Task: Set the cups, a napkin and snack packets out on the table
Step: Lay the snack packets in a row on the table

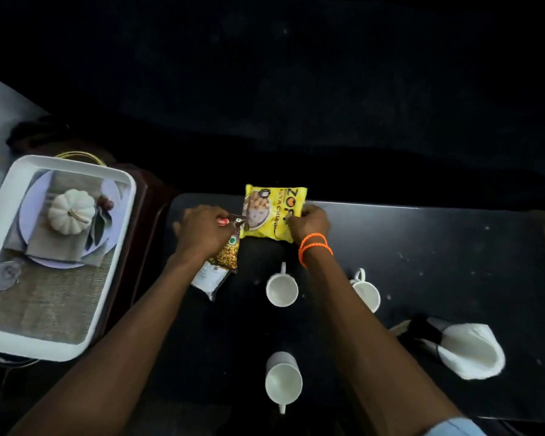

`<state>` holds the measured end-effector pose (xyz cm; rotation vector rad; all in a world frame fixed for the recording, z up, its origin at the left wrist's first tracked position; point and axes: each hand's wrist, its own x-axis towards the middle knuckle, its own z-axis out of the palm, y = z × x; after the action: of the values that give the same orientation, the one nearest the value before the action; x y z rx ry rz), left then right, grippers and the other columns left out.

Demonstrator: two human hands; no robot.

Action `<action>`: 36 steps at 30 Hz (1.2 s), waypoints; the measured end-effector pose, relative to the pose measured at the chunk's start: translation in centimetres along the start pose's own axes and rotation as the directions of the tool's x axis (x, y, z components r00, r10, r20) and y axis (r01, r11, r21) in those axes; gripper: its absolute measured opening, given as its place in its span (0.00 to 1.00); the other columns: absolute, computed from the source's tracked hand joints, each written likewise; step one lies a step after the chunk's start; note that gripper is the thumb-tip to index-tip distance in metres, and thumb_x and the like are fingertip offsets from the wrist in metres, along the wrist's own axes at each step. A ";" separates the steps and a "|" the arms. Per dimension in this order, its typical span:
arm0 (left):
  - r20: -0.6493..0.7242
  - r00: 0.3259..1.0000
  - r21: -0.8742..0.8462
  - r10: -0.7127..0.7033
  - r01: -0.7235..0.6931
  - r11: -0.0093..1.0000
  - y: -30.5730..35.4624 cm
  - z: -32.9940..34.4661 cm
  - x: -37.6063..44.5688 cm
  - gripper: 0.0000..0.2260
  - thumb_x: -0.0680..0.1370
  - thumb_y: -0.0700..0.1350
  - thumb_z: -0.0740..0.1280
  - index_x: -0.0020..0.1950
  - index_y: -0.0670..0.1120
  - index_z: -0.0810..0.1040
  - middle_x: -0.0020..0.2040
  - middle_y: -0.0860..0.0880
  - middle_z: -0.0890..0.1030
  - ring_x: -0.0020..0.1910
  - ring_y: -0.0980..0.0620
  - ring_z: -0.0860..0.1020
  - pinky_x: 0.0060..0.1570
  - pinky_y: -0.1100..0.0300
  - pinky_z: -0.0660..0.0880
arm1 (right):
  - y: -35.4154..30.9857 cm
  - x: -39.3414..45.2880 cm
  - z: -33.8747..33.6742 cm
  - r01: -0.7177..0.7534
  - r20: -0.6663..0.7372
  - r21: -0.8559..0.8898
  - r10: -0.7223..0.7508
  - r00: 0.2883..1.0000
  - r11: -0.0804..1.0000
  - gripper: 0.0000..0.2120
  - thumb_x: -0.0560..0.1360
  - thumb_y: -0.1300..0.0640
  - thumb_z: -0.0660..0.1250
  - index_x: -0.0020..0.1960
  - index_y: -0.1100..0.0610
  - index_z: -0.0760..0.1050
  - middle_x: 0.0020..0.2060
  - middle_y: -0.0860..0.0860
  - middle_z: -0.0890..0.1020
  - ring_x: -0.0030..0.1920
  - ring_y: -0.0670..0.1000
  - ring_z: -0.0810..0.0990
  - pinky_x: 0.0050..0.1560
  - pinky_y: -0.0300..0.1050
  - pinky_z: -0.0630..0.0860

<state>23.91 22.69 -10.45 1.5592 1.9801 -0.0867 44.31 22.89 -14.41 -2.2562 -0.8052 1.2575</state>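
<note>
Yellow soya-chunks packet [272, 212] was pinched by the right hand [309, 223], brown packet [222, 262] gripped by the left hand [202, 231]; best laid flat, apart.

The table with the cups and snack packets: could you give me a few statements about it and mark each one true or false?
1. Three white cups stand on the dark table. True: a middle cup, a right cup and a near cup.
2. The right hand holds the yellow packet. True.
3. The left hand is empty. False: it holds a brown packet.
4. The white napkin lies in the white tray. False: it lies on the table, at the right.
5. The cups are full of tea. False: they look empty.
</note>
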 end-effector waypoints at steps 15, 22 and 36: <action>0.243 0.814 -0.066 0.527 -0.529 0.846 11.2 8.4 2.6 0.33 0.77 0.48 0.77 0.80 0.53 0.70 0.83 0.48 0.65 0.82 0.44 0.61 0.79 0.53 0.59 | 4.0 -1.0 -8.3 0.031 -0.043 -0.212 -0.041 0.998 0.977 0.09 0.68 0.58 0.77 0.44 0.60 0.79 0.39 0.58 0.86 0.40 0.60 0.86 0.45 0.55 0.84; 0.268 0.733 -0.001 0.626 -0.649 0.761 10.4 10.4 2.2 0.37 0.79 0.45 0.75 0.84 0.54 0.62 0.87 0.48 0.54 0.86 0.46 0.48 0.82 0.43 0.58 | 4.6 0.4 -7.4 0.375 0.143 -0.510 -0.354 0.924 0.774 0.22 0.70 0.66 0.76 0.62 0.58 0.76 0.57 0.60 0.75 0.54 0.64 0.79 0.52 0.53 0.80; -0.277 0.926 -0.092 0.256 -0.290 0.952 3.1 2.9 1.1 0.21 0.82 0.41 0.67 0.76 0.44 0.75 0.78 0.41 0.73 0.78 0.40 0.69 0.76 0.41 0.66 | 0.6 -3.0 -2.9 0.409 0.134 -0.278 -0.387 0.912 0.869 0.18 0.69 0.59 0.78 0.56 0.61 0.79 0.50 0.59 0.83 0.51 0.60 0.82 0.52 0.49 0.79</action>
<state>27.80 23.38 -12.40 1.8173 1.8919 0.3750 45.77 20.20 -11.50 -2.1125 -1.4943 1.0802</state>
